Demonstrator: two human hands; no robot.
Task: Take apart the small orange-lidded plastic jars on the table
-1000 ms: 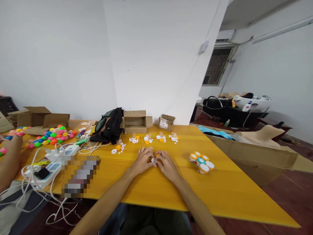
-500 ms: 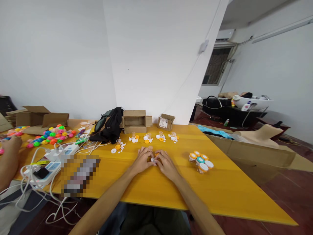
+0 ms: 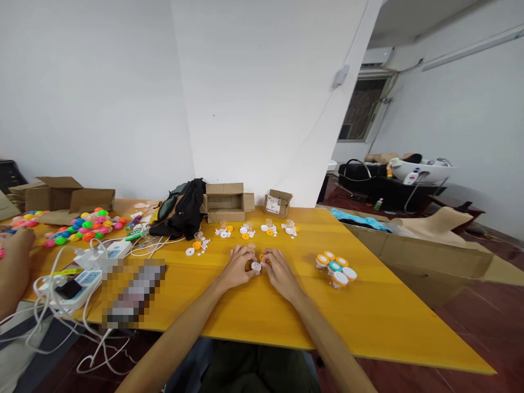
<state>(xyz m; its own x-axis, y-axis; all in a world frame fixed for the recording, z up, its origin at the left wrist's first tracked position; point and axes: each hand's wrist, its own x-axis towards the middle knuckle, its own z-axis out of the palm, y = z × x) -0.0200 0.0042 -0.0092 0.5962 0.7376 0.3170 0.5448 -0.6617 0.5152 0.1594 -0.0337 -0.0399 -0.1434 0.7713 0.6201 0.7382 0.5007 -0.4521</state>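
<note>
At the middle of the table, my left hand pinches a small white round piece between thumb and fingers. My right hand is close on its right, thumb and fingertips drawn together; whatever they hold is too small to make out. An orange piece shows by the right index finger, and I cannot tell whether it is held or lying on the wood. Just beyond the fingertips stands a small clear cup, partly hidden by the left hand.
Small clusters of white and orange discs with clear cups line the table's far side. Several lidded clear jars stand together on the right. Cardboard boxes, a black bag, coloured balls, power strips and another person's hand are leftward.
The white piece in my left hand now shows more of its round face, and my right fingertips have drawn slightly away from it. Both arms stay nearly in place.
</note>
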